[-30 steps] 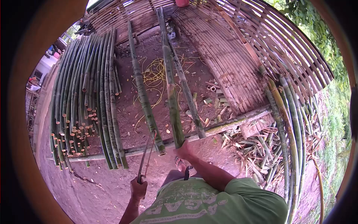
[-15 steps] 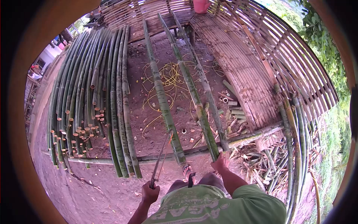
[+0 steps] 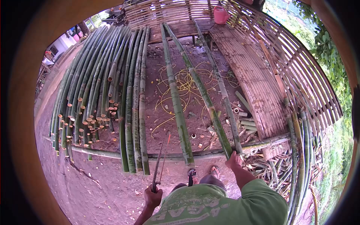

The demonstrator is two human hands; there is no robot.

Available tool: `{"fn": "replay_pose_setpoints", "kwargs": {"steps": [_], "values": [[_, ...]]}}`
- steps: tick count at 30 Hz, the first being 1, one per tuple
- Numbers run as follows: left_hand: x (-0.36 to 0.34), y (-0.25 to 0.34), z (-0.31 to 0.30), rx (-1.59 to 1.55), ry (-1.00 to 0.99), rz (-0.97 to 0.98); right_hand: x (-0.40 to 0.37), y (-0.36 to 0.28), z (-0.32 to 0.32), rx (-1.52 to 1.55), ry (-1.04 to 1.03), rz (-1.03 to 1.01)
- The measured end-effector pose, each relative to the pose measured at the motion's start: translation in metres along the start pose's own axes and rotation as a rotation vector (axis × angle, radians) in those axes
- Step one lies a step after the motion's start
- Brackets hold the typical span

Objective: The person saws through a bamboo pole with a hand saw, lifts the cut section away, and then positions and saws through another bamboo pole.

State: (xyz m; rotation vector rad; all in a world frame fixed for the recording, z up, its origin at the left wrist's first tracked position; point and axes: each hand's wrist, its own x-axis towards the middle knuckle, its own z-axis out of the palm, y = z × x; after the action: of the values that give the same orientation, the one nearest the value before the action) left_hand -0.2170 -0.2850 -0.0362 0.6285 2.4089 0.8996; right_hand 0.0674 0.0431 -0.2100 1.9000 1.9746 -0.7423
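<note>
In the head view, the left hand (image 3: pixel 153 196) closes round a saw (image 3: pixel 158 165); the right hand (image 3: pixel 234 161) curls against a green pole (image 3: pixel 210 107).

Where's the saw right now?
In the head view, left of centre: the saw is upright in the left hand, between the bamboo stack and the leftmost loose pole.
</note>
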Motion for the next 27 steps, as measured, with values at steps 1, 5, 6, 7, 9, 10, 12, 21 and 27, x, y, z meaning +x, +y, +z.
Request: {"fn": "replay_pose_setpoints", "kwargs": {"steps": [1,5,6,7,9,10,12,21,27], "values": [[-0.004,0.0,-0.001,-0.006,0.006,-0.012,-0.001,-0.003,0.002,0.011,-0.003,-0.028],[-0.01,0.013,-0.003,-0.076,0.002,-0.064,0.018,-0.01,0.074,0.12,-0.053,-0.178],[-0.012,0.008,-0.005,-0.065,-0.004,-0.086,-0.002,-0.033,0.098,0.143,-0.131,-0.244],[-0.007,0.003,-0.002,-0.062,0.001,-0.097,-0.019,-0.069,0.109,0.169,-0.194,-0.319],[-0.004,0.002,-0.006,-0.064,0.014,-0.095,-0.045,-0.103,0.099,0.349,-0.234,-0.281],[-0.005,0.006,-0.01,-0.071,0.021,-0.079,-0.038,-0.106,0.117,0.381,-0.214,-0.304],[-0.005,0.009,-0.017,-0.061,0.045,-0.062,-0.027,-0.116,0.151,0.443,-0.176,-0.348],[-0.011,0.007,-0.034,0.069,0.06,-0.065,-0.079,-0.226,0.178,0.126,-0.609,-0.742],[0.012,0.009,-0.023,0.082,-0.076,-0.027,-0.054,-0.217,0.167,-0.106,-0.559,-0.908]]}}
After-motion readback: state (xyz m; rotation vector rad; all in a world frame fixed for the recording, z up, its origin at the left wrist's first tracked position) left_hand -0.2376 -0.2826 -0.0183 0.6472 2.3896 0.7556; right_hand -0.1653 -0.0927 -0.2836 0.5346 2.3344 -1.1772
